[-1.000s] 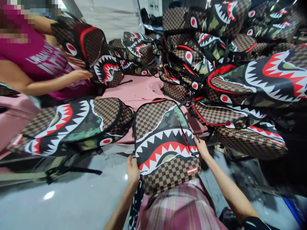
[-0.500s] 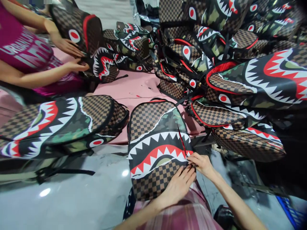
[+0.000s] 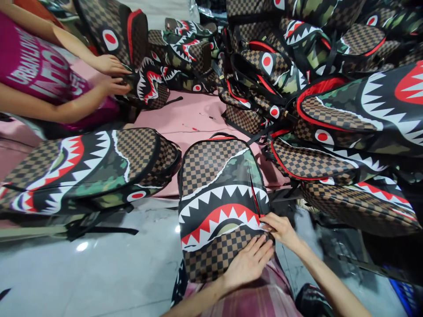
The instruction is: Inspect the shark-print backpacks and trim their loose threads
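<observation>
A backpack [image 3: 211, 193] with brown check, camouflage and a shark-mouth print stands tilted on my lap, its top leaning toward the table edge. My left hand [image 3: 249, 262] lies flat on its lower right front, fingers stretched out together. With pinched fingers, my right hand [image 3: 280, 229] grips the lower end of the slanted front zipper [image 3: 254, 193]. Red lining shows along the zipper's open slit above those fingers. The small pull itself is mostly covered by the fingertips.
A pink-topped table [image 3: 172, 116] lies ahead, with a red pen [image 3: 191, 127] on it. Another backpack [image 3: 95, 169] rests at left; a pile of backpacks [image 3: 330, 163] crowds the right. Across the table, a person in a magenta shirt [image 3: 39, 66] handles a backpack [image 3: 110, 39].
The view has shifted slightly, so the surroundings sit a little differently. Both my hands keep nearly the same places on the backpack. The other person's hands have moved slightly on their backpack.
</observation>
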{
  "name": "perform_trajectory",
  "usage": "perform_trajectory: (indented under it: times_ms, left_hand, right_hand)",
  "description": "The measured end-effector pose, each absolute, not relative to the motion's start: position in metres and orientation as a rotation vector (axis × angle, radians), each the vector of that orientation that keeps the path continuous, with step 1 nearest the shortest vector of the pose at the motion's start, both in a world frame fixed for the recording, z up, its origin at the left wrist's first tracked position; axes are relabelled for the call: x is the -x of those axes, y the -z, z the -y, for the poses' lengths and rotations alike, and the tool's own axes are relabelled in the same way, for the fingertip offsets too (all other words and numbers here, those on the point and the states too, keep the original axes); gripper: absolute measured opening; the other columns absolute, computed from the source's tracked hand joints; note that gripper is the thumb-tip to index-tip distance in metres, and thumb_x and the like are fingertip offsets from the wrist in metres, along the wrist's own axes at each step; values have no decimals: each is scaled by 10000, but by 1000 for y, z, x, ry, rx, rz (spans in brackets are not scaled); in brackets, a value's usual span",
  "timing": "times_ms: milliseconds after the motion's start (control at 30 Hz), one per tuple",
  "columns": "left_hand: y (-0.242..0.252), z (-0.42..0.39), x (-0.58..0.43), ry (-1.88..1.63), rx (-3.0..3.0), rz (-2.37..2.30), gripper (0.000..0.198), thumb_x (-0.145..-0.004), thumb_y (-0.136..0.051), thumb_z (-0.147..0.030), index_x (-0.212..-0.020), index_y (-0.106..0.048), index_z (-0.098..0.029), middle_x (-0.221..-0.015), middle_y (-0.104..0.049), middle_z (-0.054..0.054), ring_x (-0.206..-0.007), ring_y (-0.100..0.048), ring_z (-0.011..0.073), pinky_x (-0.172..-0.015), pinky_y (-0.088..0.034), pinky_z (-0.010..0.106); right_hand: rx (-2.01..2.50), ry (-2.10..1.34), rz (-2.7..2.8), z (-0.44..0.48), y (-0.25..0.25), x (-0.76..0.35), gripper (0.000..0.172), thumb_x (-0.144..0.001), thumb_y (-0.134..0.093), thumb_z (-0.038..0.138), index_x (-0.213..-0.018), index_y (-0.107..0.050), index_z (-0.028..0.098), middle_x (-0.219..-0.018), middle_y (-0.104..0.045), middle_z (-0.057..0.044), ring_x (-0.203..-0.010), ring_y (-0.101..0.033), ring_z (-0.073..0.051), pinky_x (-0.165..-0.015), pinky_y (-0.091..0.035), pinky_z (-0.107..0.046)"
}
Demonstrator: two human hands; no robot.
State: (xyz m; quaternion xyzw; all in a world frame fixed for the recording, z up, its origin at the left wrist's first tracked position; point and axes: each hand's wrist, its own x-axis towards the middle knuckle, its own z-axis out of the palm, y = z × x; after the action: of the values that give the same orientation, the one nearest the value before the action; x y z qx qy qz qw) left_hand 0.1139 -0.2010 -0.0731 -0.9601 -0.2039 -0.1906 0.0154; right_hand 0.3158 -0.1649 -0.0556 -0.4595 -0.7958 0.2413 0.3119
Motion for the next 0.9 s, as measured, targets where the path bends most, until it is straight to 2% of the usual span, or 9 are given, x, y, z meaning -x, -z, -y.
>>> perform_trajectory:
  times_ms: [100, 233, 333, 533, 633, 700, 767, 900]
  left_hand:
    - [79, 201, -114, 629, 2997, 641, 349, -880, -439, -206, -1220, -516, -214, -1377, -430, 14, -1250, -401, 206, -1037, -340, 349]
    - [87, 202, -114, 613, 3019, 631, 362, -872, -463, -221, -1231, -504, -207, -1376, -429, 49, -1238, -420, 210, -1022, -362, 354]
    - [91, 203, -114, 614, 3036, 623, 374, -870, -468, -226, -1243, -493, -206, -1373, -431, 62, -1232, -429, 216, -1022, -364, 360]
    - [89, 200, -113, 584, 3108, 631, 388, -871, -455, -196, -1258, -475, -187, -1365, -439, 63, -1235, -426, 216, -1023, -368, 367]
    - [85, 196, -110, 528, 3144, 663, 415, -866, -437, -152, -1281, -453, -175, -1375, -424, 58, -1252, -403, 226, -1025, -367, 376]
    - [84, 195, -109, 542, 3147, 664, 407, -869, -429, -146, -1274, -461, -171, -1369, -431, 67, -1246, -411, 224, -1022, -370, 374]
    - [86, 195, -108, 554, 3153, 641, 400, -871, -421, -143, -1268, -467, -166, -1365, -436, 73, -1243, -416, 222, -1019, -371, 373]
    - [88, 198, -114, 589, 3158, 652, 381, -878, -409, -136, -1247, -488, -184, -1351, -457, 46, -1242, -417, 215, -1025, -362, 367]
  right_hand:
    - [1220, -722, 2133, 161, 51, -317, 274, -853, -441, 157, -1083, -580, 212, -886, -638, -54, -703, -610, -127, -595, -464, -215]
    - [1344, -809, 1919, 154, 41, -310, 141, -842, -487, 200, -847, -628, 198, -741, -620, -31, -616, -573, -126, -549, -430, -219]
    - [1451, -771, 1763, 124, 28, -301, 132, -821, -528, 242, -743, -623, 195, -675, -602, -11, -574, -534, -122, -555, -408, -226]
    - [1556, -417, 1665, -13, -3, -283, 156, -793, -532, 262, -735, -647, 175, -707, -634, -9, -633, -542, -137, -606, -377, -237]
    - [1607, -307, 1782, -51, -7, -277, 155, -792, -549, 269, -775, -668, 172, -690, -641, -9, -655, -567, -147, -605, -369, -236]
    - [1570, -255, 1893, -47, -3, -277, 177, -820, -523, 265, -844, -676, 179, -781, -665, -22, -713, -589, -146, -622, -376, -228]
    - [1533, -207, 2021, -27, 3, -280, 213, -842, -494, 255, -955, -667, 204, -956, -667, -33, -787, -603, -144, -622, -384, -218]
    - [1552, -246, 2232, 21, 11, -293, 317, -811, -499, 220, -1098, -626, 258, -1277, -535, -32, -821, -617, -160, -586, -409, -236]
